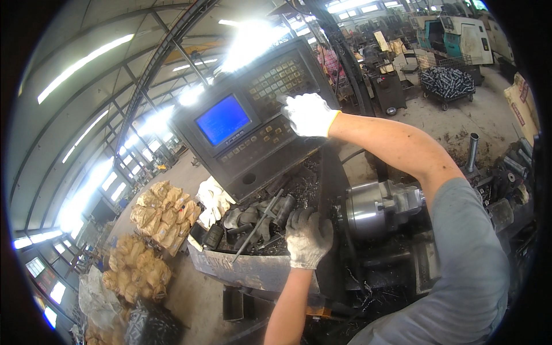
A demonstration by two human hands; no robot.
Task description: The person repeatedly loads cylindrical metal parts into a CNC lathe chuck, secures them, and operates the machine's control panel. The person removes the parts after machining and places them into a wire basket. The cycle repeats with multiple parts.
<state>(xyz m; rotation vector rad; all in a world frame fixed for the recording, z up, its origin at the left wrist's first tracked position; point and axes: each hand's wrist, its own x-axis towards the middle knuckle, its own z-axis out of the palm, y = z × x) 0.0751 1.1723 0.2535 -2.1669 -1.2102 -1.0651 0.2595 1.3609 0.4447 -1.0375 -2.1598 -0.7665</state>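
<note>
My right hand (308, 114), in a white knit glove, is raised to the key panel of a CNC lathe control (252, 112). Its fingers are bent, with the tips at the keypad (276, 82); the palm is hidden. A blue display (223, 119) glows left of the keys. Below, my left hand (308, 237), in a soiled grey glove, rests over the edge of the lathe's top cover (254, 269). Beside it lie a T-handled chuck key (263, 220), dirty rags or gloves (250, 217) and metal chips. The cylindrical steel chuck (366, 209) sits right of my left hand.
White gloves or cloth (212, 200) lie beside the control. Filled sacks (161, 211) are stacked on the floor at left. A metal tube (472, 151) stands upright at right, near more tubes (515, 166). Farther back are a wheeled cart of metal parts (446, 82) and a person (331, 62).
</note>
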